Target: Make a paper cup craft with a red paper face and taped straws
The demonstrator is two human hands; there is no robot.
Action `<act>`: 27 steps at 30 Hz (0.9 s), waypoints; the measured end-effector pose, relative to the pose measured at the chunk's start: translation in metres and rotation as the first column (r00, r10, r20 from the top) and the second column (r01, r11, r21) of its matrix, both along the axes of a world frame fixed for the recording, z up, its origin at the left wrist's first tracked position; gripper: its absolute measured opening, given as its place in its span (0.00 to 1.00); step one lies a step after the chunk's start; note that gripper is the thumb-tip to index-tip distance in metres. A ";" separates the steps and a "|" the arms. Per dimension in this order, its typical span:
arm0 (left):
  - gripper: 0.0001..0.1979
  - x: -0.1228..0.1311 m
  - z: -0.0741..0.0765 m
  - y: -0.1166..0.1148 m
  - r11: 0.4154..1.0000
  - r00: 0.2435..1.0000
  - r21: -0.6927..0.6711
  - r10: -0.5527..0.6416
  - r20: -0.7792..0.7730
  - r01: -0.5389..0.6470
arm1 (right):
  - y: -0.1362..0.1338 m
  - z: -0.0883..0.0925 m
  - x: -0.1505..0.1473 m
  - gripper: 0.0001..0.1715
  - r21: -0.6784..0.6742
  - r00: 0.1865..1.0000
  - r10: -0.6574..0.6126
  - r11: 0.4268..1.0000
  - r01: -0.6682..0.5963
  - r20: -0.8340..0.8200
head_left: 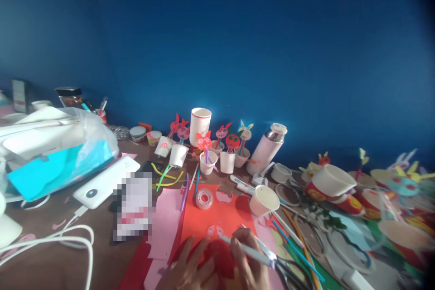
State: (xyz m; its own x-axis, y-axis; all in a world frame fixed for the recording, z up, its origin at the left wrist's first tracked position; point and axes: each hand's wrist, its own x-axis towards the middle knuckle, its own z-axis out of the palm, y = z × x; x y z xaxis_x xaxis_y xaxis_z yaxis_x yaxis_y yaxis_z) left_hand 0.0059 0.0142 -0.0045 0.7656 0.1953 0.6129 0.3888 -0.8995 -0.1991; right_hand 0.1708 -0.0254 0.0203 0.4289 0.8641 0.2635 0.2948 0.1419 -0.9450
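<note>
My left hand (193, 266) lies with its fingers spread on a sheet of red paper (234, 215). In my right hand (245, 253) is a white marker pen (253, 251), slanted so that its tip reaches the sheet. Small pale drawn shapes (215, 229) show on the red paper by the tip; whether they are loose pieces I cannot tell. A roll of tape (204, 199) rests higher on the same sheet. Scissors with dark handles (292, 274) lie just right of my right hand, partly hidden by it. Pink paper (165, 222) sticks out at the left.
Paper cups (208, 163) with animal-face figures on sticks stand along the back, near a pink thermos (267, 149). A paper cup (264, 200) stands right of the sheet. At left are a white power bank (106, 182), a cable and a plastic bag (107, 138). More cups crowd the right.
</note>
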 end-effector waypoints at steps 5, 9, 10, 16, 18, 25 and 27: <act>0.05 0.001 -0.001 0.000 1.000 1.000 -0.003 0.007 -0.008 -0.007 | -0.001 0.009 0.001 0.15 -0.031 0.999 0.030 0.999 -0.030 -0.015; 0.04 0.000 0.005 0.000 1.000 0.999 0.003 0.015 -0.029 -0.015 | 0.000 0.013 0.008 0.10 -0.026 0.995 0.083 0.996 -0.081 0.062; 0.04 0.000 0.006 0.000 1.000 0.999 0.010 0.017 -0.035 -0.017 | 0.000 0.012 0.010 0.08 -0.007 0.992 0.083 0.997 -0.082 0.098; 0.05 -0.001 0.003 0.000 1.000 0.999 0.028 0.011 -0.049 -0.010 | 0.002 0.005 0.011 0.03 0.069 0.980 0.053 0.995 -0.067 0.190; 0.06 -0.001 0.004 -0.001 1.000 0.998 0.010 0.015 -0.062 -0.014 | 0.002 0.007 0.008 0.05 0.057 0.984 0.041 0.997 -0.051 0.175; 0.12 -0.007 0.021 -0.001 0.998 0.982 -0.065 -0.020 -0.189 0.008 | -0.004 0.022 0.003 0.12 -0.053 0.993 0.049 0.998 -0.043 0.103; 0.16 -0.007 0.018 -0.001 0.997 0.986 -0.075 -0.025 -0.162 0.013 | -0.003 0.024 0.005 0.14 -0.083 0.997 0.066 0.995 -0.062 0.046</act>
